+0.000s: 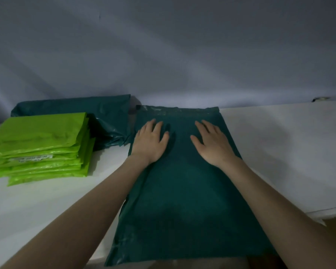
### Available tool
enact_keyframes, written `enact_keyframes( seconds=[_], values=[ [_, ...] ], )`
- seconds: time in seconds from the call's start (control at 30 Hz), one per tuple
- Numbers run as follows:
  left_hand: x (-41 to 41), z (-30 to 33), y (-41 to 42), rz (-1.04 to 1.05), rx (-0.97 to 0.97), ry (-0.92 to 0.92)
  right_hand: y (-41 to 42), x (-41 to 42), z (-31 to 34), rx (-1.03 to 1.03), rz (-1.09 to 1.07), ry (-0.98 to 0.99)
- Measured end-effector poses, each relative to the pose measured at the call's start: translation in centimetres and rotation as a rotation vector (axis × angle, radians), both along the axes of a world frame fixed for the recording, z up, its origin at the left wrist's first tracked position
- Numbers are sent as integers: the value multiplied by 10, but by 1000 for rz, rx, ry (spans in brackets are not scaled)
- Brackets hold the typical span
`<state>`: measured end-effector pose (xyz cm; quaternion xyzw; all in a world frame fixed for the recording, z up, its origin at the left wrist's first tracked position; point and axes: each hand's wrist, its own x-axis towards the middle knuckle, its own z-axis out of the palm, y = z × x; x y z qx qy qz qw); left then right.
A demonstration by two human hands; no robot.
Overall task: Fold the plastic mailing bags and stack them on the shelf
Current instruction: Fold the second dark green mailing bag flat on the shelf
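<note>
dark green bag (184, 183): lies flat on the white table (279, 148), directly under both hands; its long axis runs straight away from the person, near short edge at the table's front, far short edge just beyond the fingertips

far edge of the bag: carries a paler strip, probably the seal flap; it sits just ahead of both hands, closer to them than the near edge is

left hand (150, 142): palm down on the bag's far half, toward its left long edge; fingers spread and flat, gripping nothing

right hand (211, 143): palm down on the far half, toward the right long edge; fingers splayed and flat, likewise holding nothing

hands to each other: level with one another, a bare band of bag between them; neither is clearly nearer the far edge, so a fold could be led by both at once

fold axis, as a judgement: the bag looks still unfolded, and bringing the far edge back toward the near one across the short axis seems the natural move; the plastic looks slick and may slide on the table

lime green stack (39, 144): folded bags piled well left of the left hand; clear of the bag

second dark green bag (76, 111): crumpled, beyond that stack, left of the left hand; its corner comes just beside the flat bag's left edge
</note>
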<state>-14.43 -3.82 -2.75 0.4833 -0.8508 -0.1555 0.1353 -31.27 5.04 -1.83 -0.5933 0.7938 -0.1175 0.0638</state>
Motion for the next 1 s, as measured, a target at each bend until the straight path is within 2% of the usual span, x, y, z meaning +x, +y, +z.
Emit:
enact_keyframes(
  seconds=[0.27,0.37,0.53,0.67,0.77,0.83,0.93,0.97,1.0],
  values=[
    [-37,-34,-42,-172,-63,-223,-72,-7,-30,75,109,89],
    [-38,-44,-47,-150,2,-249,-76,-8,-48,113,116,73],
    [-38,-44,-47,-137,-1,-249,-77,-9,-56,75,89,84],
    [-38,-45,-48,-22,19,-237,-75,-13,-55,120,-19,82],
    [-38,-44,-49,79,40,-199,-75,-13,-53,123,-58,61],
    [-38,-41,-50,133,72,-119,-74,-16,-49,96,-86,-32],
    [-34,-30,-52,209,152,195,-69,-31,-38,28,-200,-259],
    [-30,-25,-52,218,114,228,-65,-38,-33,6,-236,-290],
    [-26,-20,-52,221,33,175,-61,-45,-28,-12,-267,-286]
  ],
)
